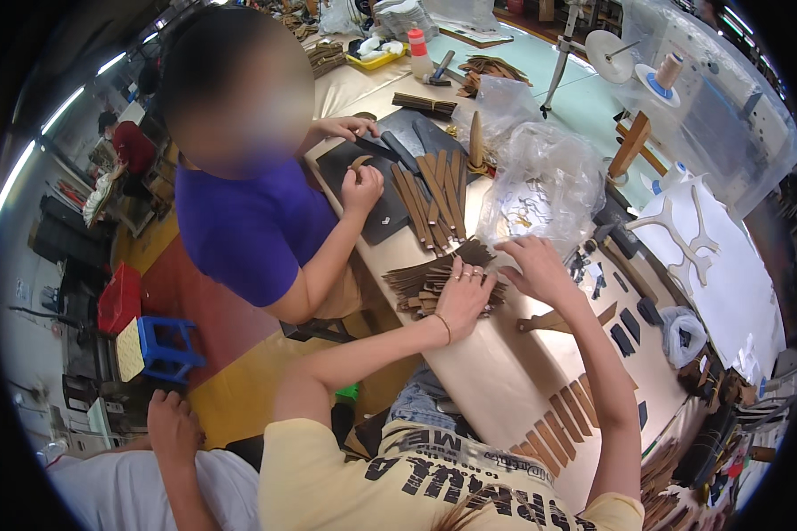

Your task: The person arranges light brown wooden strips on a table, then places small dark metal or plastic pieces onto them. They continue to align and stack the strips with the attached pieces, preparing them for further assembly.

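A dense pile of brown strips point(416, 281), leather-like, lies on the table in front of me. Across its right side rests my left hand point(463, 299), a ring on its fingers, which lie over the strips without visibly closing round one. Just to the right hovers my right hand point(545, 273), its fingers curved and apart, with nothing visible in them. Beyond the pile, longer brown strips point(436, 190) fan out on the table. Below my right forearm are a flat brown piece point(545, 321) and a row of separate brown strips point(562, 423).
A co-worker in purple point(239, 232) handles a small curved brown piece point(359, 163) over a dark board point(376, 228). Another person's hand point(174, 420) is at lower left. Clear plastic bags point(553, 168), a thread spool point(669, 71) and a blue stool point(170, 345) stand around.
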A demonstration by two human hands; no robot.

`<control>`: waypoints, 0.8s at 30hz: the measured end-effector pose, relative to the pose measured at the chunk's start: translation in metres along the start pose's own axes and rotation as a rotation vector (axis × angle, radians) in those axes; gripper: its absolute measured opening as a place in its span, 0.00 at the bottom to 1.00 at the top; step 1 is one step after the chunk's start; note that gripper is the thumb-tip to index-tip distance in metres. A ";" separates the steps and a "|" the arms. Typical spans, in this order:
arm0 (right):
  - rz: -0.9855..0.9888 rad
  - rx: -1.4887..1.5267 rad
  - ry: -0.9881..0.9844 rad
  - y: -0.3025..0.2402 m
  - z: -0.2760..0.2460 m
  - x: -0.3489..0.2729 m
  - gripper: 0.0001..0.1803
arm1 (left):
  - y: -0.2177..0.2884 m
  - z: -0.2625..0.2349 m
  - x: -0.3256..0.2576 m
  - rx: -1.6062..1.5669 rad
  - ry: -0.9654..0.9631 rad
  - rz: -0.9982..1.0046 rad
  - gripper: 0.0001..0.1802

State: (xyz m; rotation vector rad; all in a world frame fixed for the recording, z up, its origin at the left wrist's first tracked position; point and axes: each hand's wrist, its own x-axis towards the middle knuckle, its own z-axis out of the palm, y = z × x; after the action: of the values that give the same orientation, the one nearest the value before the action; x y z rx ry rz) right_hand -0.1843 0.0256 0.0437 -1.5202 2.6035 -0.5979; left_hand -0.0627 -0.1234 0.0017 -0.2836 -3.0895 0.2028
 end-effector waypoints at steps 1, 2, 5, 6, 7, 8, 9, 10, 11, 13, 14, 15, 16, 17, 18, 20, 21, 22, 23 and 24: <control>-0.052 -0.032 -0.011 0.001 0.005 0.014 0.25 | -0.001 -0.003 -0.004 -0.014 0.014 0.007 0.42; -0.108 -0.066 -0.017 0.003 0.009 0.027 0.28 | -0.001 -0.007 -0.007 -0.040 0.005 -0.001 0.41; -0.196 -0.123 -0.166 0.002 0.021 0.055 0.35 | -0.009 -0.027 -0.025 -0.316 0.045 -0.085 0.42; -0.200 -0.136 -0.212 0.001 0.025 0.061 0.38 | -0.014 -0.034 -0.030 -0.437 0.057 -0.129 0.43; -0.232 -0.151 -0.241 -0.001 0.029 0.067 0.39 | -0.022 -0.040 -0.035 -0.571 0.064 -0.162 0.44; -0.263 -0.164 -0.272 -0.003 0.033 0.072 0.40 | -0.032 -0.045 -0.040 -0.707 0.069 -0.195 0.45; -0.275 -0.191 -0.324 -0.005 0.037 0.076 0.41 | -0.043 -0.047 -0.044 -0.845 0.145 -0.200 0.46; -0.313 -0.277 -0.368 -0.007 0.042 0.078 0.43 | -0.060 -0.048 -0.049 -1.049 0.113 -0.239 0.46; -0.305 -0.305 -0.361 -0.012 0.049 0.079 0.42 | -0.073 -0.046 -0.053 -1.442 0.161 -0.205 0.48; -0.317 -0.349 -0.312 -0.020 0.059 0.082 0.40 | -0.098 -0.041 -0.071 -2.160 0.135 -0.354 0.51; -0.325 -0.365 -0.291 -0.023 0.062 0.084 0.39 | -0.103 -0.037 -0.077 -2.468 0.246 -0.158 0.53; -0.333 -0.382 -0.269 -0.025 0.064 0.086 0.37 | -0.106 -0.033 -0.085 -2.734 0.361 0.039 0.56; -0.325 -0.393 -0.295 -0.026 0.064 0.087 0.36 | -0.104 -0.028 -0.090 -2.890 0.483 0.070 0.56; -0.321 -0.404 -0.317 -0.026 0.064 0.090 0.36 | -0.103 -0.025 -0.099 -2.970 0.551 0.108 0.56; -0.348 -0.416 -0.330 -0.026 0.062 0.092 0.34 | -0.102 -0.023 -0.106 -2.952 0.652 0.066 0.55; -0.327 -0.266 -0.354 -0.026 0.055 0.092 0.34 | -0.102 -0.020 -0.121 -2.870 0.815 -0.007 0.53; -0.309 -0.198 -0.368 -0.028 0.050 0.091 0.34 | -0.103 -0.019 -0.129 -2.814 0.875 -0.031 0.52; -0.300 -0.113 -0.370 -0.030 0.044 0.089 0.33 | -0.103 -0.019 -0.136 -2.758 0.930 -0.056 0.51; -0.263 -0.058 -0.398 -0.032 0.033 0.087 0.32 | -0.103 -0.019 -0.143 -2.767 0.945 -0.041 0.51; -0.249 -0.005 -0.392 -0.034 0.020 0.083 0.31 | -0.102 -0.020 -0.149 -2.780 0.956 -0.027 0.50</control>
State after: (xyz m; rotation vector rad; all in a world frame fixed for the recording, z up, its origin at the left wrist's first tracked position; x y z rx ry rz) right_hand -0.1933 -0.0662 0.0487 -1.7686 2.1477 -0.2703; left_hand 0.0664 -0.2475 0.0319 -0.0997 -0.4307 -2.6241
